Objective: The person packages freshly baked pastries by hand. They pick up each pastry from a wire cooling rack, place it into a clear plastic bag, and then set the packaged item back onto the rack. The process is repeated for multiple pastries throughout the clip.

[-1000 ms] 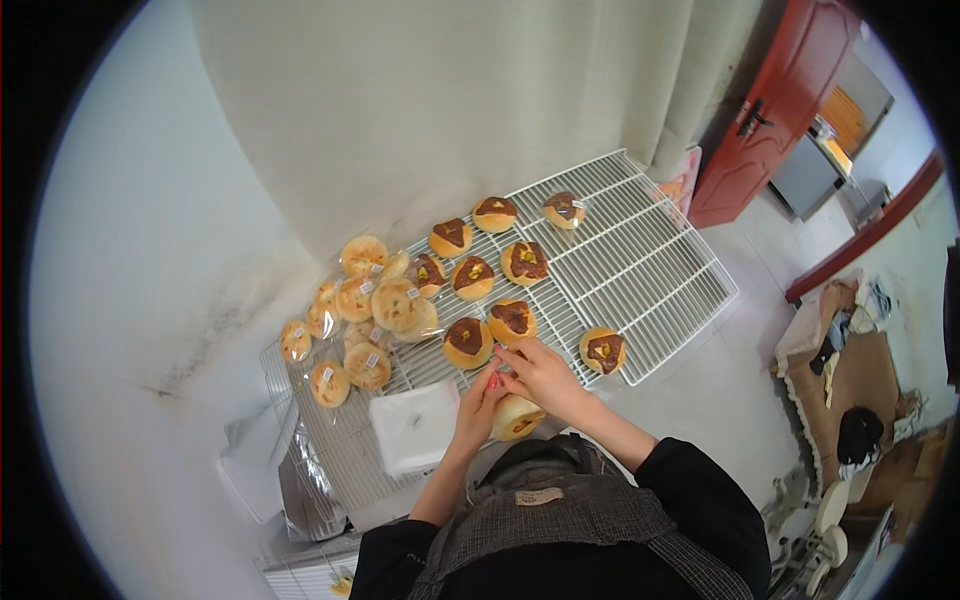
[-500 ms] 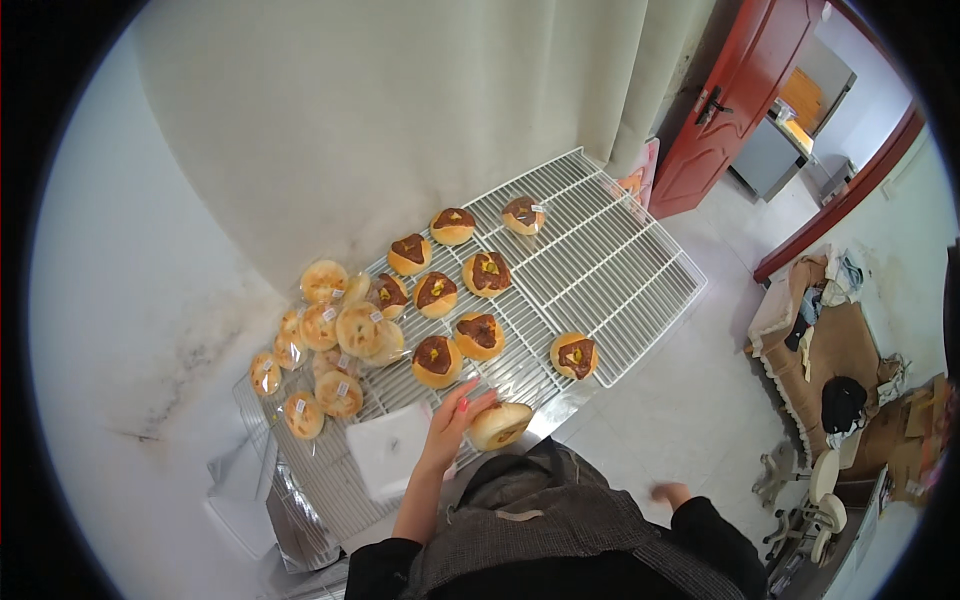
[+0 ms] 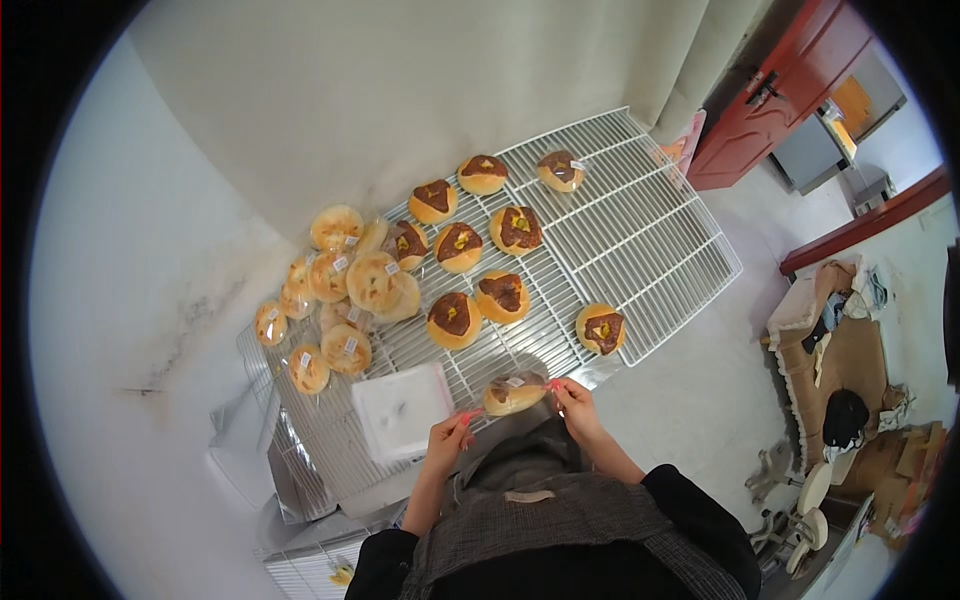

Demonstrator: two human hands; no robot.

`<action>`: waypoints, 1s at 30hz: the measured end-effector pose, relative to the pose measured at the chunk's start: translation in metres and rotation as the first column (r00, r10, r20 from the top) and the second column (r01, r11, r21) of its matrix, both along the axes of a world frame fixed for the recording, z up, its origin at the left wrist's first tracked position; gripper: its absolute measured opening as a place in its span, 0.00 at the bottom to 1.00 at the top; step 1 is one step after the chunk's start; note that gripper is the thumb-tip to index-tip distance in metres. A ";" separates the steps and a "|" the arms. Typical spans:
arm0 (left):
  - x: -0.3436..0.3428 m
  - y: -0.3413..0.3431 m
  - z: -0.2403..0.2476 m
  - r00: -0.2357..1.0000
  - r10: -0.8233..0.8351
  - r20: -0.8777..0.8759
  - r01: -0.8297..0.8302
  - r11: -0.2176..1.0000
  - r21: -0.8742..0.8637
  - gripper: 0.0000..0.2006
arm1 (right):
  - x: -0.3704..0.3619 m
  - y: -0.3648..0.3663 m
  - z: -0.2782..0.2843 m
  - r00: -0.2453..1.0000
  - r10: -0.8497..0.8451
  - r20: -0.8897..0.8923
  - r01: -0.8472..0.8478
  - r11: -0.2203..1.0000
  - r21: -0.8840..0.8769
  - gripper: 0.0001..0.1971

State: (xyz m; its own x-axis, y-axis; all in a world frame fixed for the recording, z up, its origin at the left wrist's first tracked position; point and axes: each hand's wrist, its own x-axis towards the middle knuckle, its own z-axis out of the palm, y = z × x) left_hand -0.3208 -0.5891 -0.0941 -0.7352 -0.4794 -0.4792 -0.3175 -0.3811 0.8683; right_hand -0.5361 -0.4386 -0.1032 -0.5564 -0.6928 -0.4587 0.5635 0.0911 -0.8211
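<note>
From the head view, we hold a bagged bun [image 3: 513, 393] over the near edge of the rack [image 3: 640, 230], left hand [image 3: 447, 440] and right hand [image 3: 573, 400] each pinched shut on a bag end, so we judge sealing is in hand. Next comes an even pull. Bare buns [image 3: 503, 296] sit mid-rack, bagged buns [image 3: 345, 290] are piled left, and the bag stack [image 3: 402, 410] lies just beside our left hand.

Clad in a dark, near-black long-sleeved top, sleeves ending at the wrists just behind the fingers. Over the chest, a grey woven front with a fine check or herringbone pattern, folded into soft creases below the fingers. Small pale rectangular label or tab at the middle of the grey cloth. Left hand [image 3: 447, 437] and right hand [image 3: 578, 405] bare, without gloves; fingertips [image 3: 466, 413] tinted pinkish red, apparently painted nails.
</note>
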 end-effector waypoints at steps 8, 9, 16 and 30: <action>-0.011 0.012 -0.001 0.956 0.270 -0.119 -0.192 0.875 0.444 0.18 | -0.023 -0.002 0.021 0.892 0.278 0.356 -0.327 0.941 0.084 0.05; -0.012 0.012 -0.003 0.958 0.272 -0.086 -0.212 0.881 0.424 0.18 | -0.027 -0.002 0.027 0.894 0.287 0.345 -0.328 0.943 0.063 0.04; -0.074 0.009 -0.021 0.893 0.443 0.074 -0.377 0.829 -0.412 0.12 | -0.046 -0.055 0.000 0.758 0.405 -0.511 -0.137 0.865 0.482 0.08; -0.108 0.007 0.005 0.994 -0.098 0.055 0.101 0.557 -0.824 0.17 | -0.092 -0.079 0.027 -0.358 0.365 -0.859 -0.562 0.650 0.511 0.29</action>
